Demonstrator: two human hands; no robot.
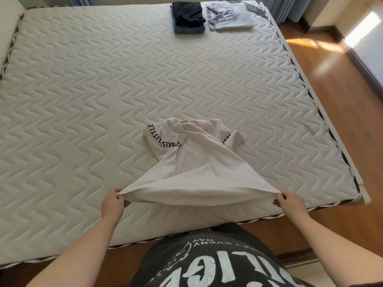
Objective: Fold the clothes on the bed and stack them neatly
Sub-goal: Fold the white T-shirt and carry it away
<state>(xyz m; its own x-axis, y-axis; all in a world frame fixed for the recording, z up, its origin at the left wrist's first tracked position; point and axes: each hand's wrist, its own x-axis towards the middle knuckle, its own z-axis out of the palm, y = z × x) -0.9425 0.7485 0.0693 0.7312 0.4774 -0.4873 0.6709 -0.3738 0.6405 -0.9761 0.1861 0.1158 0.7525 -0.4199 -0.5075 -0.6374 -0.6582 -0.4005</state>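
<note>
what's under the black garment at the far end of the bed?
A folded blue garment lies under the black garment, only its near and left edges showing. Anything lower in that stack is covered.

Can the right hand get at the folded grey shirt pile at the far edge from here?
Probably not: the right hand pinches the white printed t-shirt hem, and the folded grey shirt pile lies across the quilted mattress.

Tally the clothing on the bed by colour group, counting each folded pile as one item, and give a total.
White: 1, the white T-shirt, its hem held by the left hand and right hand.
Dark: 1, the dark folded pile.
Grey: 1, the grey folded pile.
Total: 3.
</note>
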